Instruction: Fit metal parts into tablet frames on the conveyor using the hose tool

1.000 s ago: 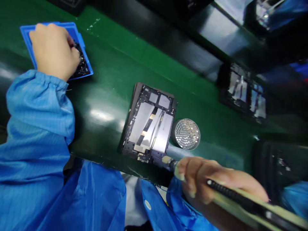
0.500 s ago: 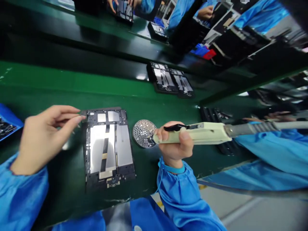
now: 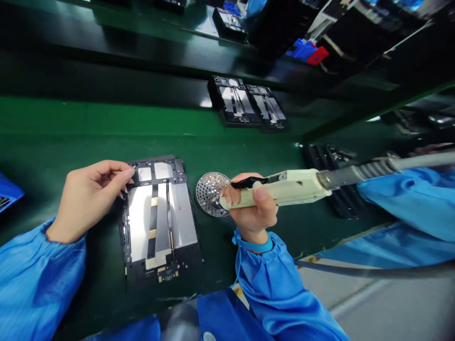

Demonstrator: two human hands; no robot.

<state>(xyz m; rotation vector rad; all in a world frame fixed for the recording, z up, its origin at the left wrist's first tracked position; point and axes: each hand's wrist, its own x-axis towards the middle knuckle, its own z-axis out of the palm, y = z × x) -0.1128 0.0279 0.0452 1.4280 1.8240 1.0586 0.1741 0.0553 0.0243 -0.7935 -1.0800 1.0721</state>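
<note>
My right hand (image 3: 254, 203) is wrapped round a cream electric screwdriver (image 3: 295, 188) with a black lever and a grey cable. The screwdriver's tip points left, over a round perforated metal screw dish (image 3: 205, 193); whether it touches a screw cannot be seen. To the left of the dish lies an opened tablet (image 3: 183, 215), its silver battery and flat ribbon cables exposed. Over the tablet's upper left corner, my left hand (image 3: 94, 196) has thumb and fingers pinched together. What they hold, if anything, is too small or hidden to make out.
Two more opened tablets (image 3: 236, 102) lie in black holders at the back. A blue bin (image 3: 9, 189) is at the left edge. Black trays (image 3: 320, 166) stand to the right, near another person's blue sleeve (image 3: 408, 194). A raised ledge runs along the back.
My left hand has moved right, from beside the tablet's upper left corner to over it. My right hand keeps the screwdriver at the dish. The view has shifted slightly.
</note>
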